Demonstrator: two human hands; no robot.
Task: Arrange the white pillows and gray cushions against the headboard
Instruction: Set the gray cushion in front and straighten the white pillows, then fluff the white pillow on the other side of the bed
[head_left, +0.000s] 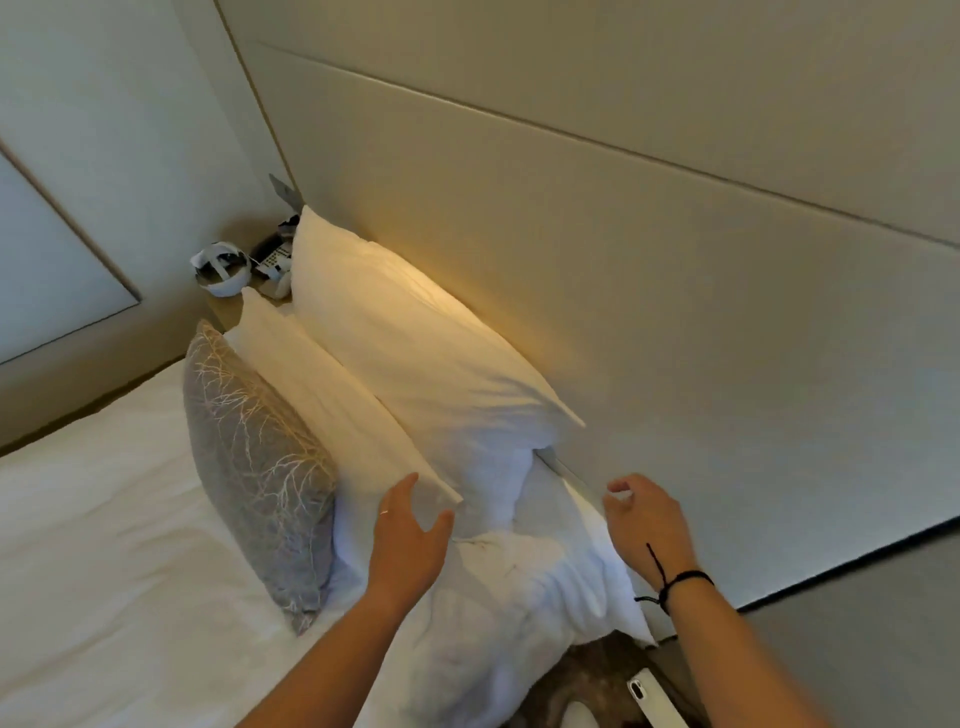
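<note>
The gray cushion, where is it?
In the head view, the gray cushion stands on the bed's left side, leaning against a white pillow, left of the left hand.

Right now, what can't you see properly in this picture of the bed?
Head view:
- Small cluttered items on the bedside shelf: too small and blurred to identify.
- Crumpled white pillow nearest the camera: its lower end is cut off by the bottom edge.
- White phone-like object: cut off at the bottom edge.
- Left hand: fingers blurred.

cushion (254, 467) before two pillows (415, 358), headboard (675, 312) behind
</note>
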